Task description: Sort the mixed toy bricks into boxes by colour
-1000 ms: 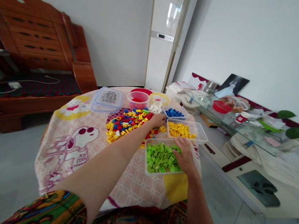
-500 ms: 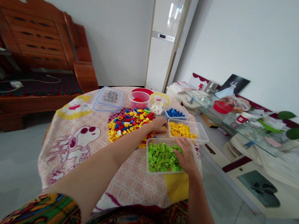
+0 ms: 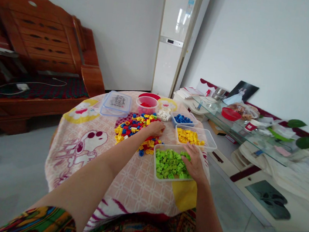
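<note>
My left hand (image 3: 156, 129) is over the right side of a pile of mixed bricks (image 3: 126, 127); its fingers point down and are too small to make out. My right hand (image 3: 193, 158) lies with fingers spread on the right part of the box of green bricks (image 3: 169, 164), near its far rim. Just beyond that box is a clear box of yellow bricks (image 3: 189, 136). Farther back stand a box of blue bricks (image 3: 182, 119), a heap of white bricks (image 3: 164, 113) and a pink tub (image 3: 147, 103) with red bricks.
Stacked clear lids (image 3: 116, 103) lie at the table's back left. A patterned cloth (image 3: 132, 184) covers the round table. To the right, a glass-topped stand (image 3: 242, 131) holds a red bowl (image 3: 231, 114), a cup and papers. A wooden bench (image 3: 45, 44) stands at the left.
My left hand has moved left, from beside the yellow box to the mixed pile. My right hand stays at the green box. The view has shifted slightly.
</note>
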### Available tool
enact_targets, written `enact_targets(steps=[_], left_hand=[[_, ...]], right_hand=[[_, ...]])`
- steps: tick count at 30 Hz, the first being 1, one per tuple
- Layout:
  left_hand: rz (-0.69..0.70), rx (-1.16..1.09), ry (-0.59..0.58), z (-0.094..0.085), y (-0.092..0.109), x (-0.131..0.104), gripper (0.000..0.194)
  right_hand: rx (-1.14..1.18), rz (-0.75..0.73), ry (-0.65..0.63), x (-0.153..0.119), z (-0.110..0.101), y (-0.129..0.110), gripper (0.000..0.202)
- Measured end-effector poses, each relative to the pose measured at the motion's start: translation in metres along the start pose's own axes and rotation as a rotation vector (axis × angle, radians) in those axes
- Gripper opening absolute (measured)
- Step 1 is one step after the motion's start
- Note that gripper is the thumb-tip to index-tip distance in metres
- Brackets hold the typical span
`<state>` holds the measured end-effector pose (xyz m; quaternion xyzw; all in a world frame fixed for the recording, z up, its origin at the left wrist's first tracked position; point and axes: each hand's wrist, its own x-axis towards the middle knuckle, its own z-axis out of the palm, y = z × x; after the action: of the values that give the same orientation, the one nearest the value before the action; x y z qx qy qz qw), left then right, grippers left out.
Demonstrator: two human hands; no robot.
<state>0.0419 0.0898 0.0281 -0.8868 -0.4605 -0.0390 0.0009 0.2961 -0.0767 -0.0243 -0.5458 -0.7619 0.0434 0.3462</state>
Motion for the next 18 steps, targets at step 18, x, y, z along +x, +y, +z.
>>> enact_targets(steps=[18], left_hand=[[0.427,-0.168,-0.052,-0.011,0.0,-0.089,0.051]], right_hand=[[0.01,-0.011,0.009,0.002,-0.001,0.001,0.05]])
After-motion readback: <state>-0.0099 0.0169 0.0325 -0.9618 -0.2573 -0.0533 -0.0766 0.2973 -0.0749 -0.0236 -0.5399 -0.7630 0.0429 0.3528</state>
